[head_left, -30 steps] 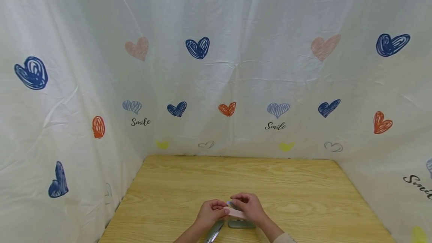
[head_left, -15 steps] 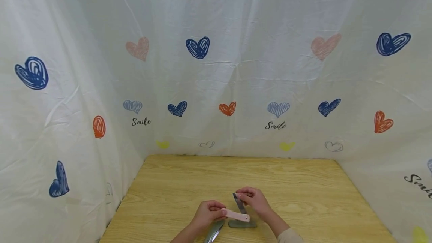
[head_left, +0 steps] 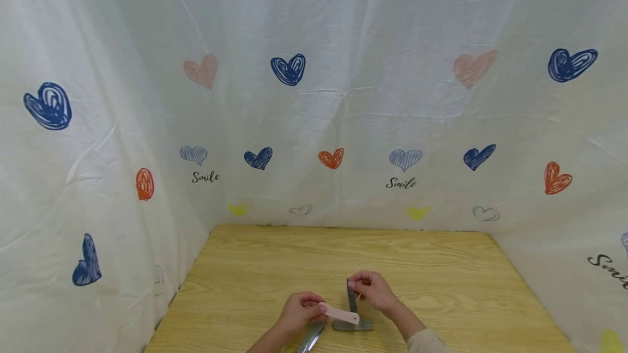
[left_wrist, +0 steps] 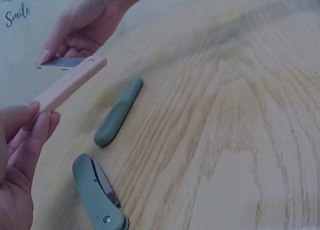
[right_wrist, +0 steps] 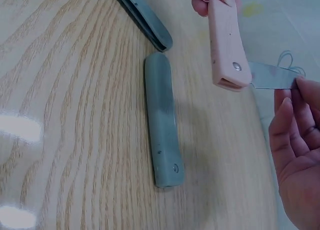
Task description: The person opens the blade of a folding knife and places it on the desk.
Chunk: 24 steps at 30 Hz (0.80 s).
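Above the tabletop (head_left: 432, 277), a pink folding knife (left_wrist: 70, 84) is held clear of two green knives (right_wrist: 164, 125), its handle (right_wrist: 227, 40) pinched by the curled fingers (left_wrist: 39, 136) of the left hand (head_left: 300, 310), its angled-out blade (right_wrist: 272, 76) by those of the right hand (head_left: 373, 291), presumably for leverage.

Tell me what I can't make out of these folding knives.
- Head view: the rear end of the pale pink, plastic-looking handle, covered by the left hand.
- Right wrist view: that handle's dark specks, too small to identify.
- Right wrist view: one end of the slotted green handle, cut off by the top edge.
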{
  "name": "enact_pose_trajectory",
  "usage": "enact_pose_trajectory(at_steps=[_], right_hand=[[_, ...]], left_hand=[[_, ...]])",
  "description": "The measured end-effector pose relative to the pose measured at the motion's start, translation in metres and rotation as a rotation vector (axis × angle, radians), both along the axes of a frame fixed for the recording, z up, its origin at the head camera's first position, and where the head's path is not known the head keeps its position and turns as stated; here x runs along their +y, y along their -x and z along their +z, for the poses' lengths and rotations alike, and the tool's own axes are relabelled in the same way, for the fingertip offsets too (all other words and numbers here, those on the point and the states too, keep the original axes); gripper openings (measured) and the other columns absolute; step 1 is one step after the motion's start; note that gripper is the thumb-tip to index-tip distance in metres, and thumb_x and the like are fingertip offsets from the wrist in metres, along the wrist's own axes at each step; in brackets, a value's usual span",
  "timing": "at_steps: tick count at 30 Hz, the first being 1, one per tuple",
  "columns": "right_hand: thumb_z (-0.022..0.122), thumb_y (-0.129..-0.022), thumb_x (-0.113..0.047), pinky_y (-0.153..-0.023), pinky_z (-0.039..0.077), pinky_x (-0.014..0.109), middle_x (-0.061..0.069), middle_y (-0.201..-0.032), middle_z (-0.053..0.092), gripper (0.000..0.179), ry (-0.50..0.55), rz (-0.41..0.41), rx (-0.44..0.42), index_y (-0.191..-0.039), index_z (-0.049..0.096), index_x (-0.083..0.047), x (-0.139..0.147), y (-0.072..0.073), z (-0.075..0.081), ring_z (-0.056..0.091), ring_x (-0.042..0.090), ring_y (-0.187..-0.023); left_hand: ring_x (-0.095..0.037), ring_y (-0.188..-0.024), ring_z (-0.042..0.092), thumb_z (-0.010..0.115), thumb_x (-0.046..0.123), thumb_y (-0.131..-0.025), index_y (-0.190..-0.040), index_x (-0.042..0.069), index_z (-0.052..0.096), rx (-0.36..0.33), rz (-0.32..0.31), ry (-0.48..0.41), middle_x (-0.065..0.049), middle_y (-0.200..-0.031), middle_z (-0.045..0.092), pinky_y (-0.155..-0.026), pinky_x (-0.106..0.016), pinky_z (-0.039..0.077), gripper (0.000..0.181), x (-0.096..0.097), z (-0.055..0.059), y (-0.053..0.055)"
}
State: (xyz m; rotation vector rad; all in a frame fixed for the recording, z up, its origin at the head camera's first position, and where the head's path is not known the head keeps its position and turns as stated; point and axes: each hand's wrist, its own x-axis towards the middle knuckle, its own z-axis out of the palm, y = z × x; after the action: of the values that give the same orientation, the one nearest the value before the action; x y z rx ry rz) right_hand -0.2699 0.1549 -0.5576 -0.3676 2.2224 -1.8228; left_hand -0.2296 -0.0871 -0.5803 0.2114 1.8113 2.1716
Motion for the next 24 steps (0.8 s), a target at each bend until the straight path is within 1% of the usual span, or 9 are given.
enact_pose_trajectory(at_steps=[3,6,8,10,13,15,17,20,24], right_hand=[[0.063,-0.093,-0.012,-0.064,0.055,0.024,-0.005,-0.078,0.065,0.025,0.108,-0.169,-0.033,-0.103,0.059,0.010,0.000,-0.002,-0.003,0.062,0.008,-0.069],[0.062,-0.093,-0.007,-0.065,0.058,0.023,-0.004,-0.075,0.066,0.015,0.246,-0.319,-0.091,-0.099,0.060,0.006,-0.002,-0.005,-0.007,0.065,0.009,-0.068],[0.061,-0.093,-0.006,-0.065,0.058,0.023,-0.003,-0.074,0.066,0.010,0.330,-0.390,-0.122,-0.097,0.060,0.003,-0.004,-0.009,-0.008,0.066,0.009,-0.068],[0.060,-0.094,-0.005,-0.066,0.059,0.023,-0.003,-0.073,0.066,0.005,0.399,-0.444,-0.140,-0.095,0.060,0.000,-0.007,-0.013,-0.009,0.067,0.009,-0.068],[0.057,-0.096,-0.005,-0.068,0.059,0.021,-0.004,-0.075,0.066,0.004,0.479,-0.507,-0.155,-0.096,0.058,-0.002,-0.012,-0.020,-0.010,0.068,0.008,-0.070],[0.056,-0.097,-0.005,-0.070,0.059,0.021,-0.004,-0.077,0.067,0.002,0.562,-0.536,-0.174,-0.096,0.057,-0.003,-0.017,-0.026,-0.011,0.069,0.007,-0.072],[0.055,-0.097,-0.004,-0.071,0.058,0.020,-0.004,-0.077,0.067,0.002,0.645,-0.555,-0.190,-0.095,0.055,-0.004,-0.020,-0.030,-0.013,0.069,0.006,-0.073],[0.052,-0.098,-0.001,-0.071,0.058,0.019,-0.004,-0.076,0.068,0.009,0.758,-0.565,-0.212,-0.091,0.054,-0.006,-0.024,-0.035,-0.015,0.069,0.006,-0.072],[0.048,-0.098,0.001,-0.071,0.058,0.019,-0.003,-0.075,0.069,0.010,0.787,-0.566,-0.211,-0.091,0.055,-0.003,-0.025,-0.038,-0.018,0.069,0.006,-0.072]], left_hand=[[-0.012,-0.075,0.070,0.066,-0.003,-0.087,-0.110,-0.026,0.052,0.000,0.062,-0.020,-0.006,-0.083,0.070,-0.073,-0.027,0.060,0.035,-0.003,0.002,0.003],[-0.011,-0.074,0.070,0.064,-0.004,-0.088,-0.111,-0.026,0.050,-0.007,0.137,-0.051,-0.003,-0.081,0.067,-0.073,-0.024,0.059,0.034,-0.006,0.004,0.006],[-0.010,-0.073,0.070,0.063,-0.004,-0.089,-0.110,-0.026,0.050,-0.004,0.183,-0.069,-0.001,-0.079,0.065,-0.073,-0.023,0.059,0.033,-0.006,0.004,0.008],[-0.010,-0.073,0.070,0.063,-0.004,-0.089,-0.108,-0.024,0.052,-0.013,0.220,-0.097,0.000,-0.078,0.064,-0.074,-0.023,0.059,0.030,-0.006,0.005,0.008],[-0.010,-0.073,0.071,0.063,-0.004,-0.089,-0.105,-0.019,0.055,-0.031,0.267,-0.142,0.000,-0.078,0.063,-0.075,-0.023,0.059,0.023,-0.005,0.005,0.009],[-0.011,-0.074,0.071,0.062,-0.005,-0.090,-0.105,-0.016,0.056,-0.050,0.301,-0.176,0.000,-0.079,0.063,-0.076,-0.023,0.059,0.020,-0.003,0.005,0.010],[-0.011,-0.075,0.070,0.061,-0.005,-0.090,-0.106,-0.016,0.056,-0.058,0.334,-0.200,0.000,-0.079,0.063,-0.077,-0.023,0.059,0.020,-0.001,0.005,0.011],[-0.010,-0.073,0.069,0.061,-0.006,-0.090,-0.108,-0.018,0.056,-0.067,0.375,-0.224,0.000,-0.078,0.063,-0.076,-0.024,0.059,0.022,0.002,0.006,0.012],[-0.010,-0.074,0.069,0.061,-0.007,-0.089,-0.107,-0.017,0.057,-0.082,0.395,-0.225,0.000,-0.078,0.064,-0.075,-0.025,0.060,0.021,0.003,0.005,0.011]])
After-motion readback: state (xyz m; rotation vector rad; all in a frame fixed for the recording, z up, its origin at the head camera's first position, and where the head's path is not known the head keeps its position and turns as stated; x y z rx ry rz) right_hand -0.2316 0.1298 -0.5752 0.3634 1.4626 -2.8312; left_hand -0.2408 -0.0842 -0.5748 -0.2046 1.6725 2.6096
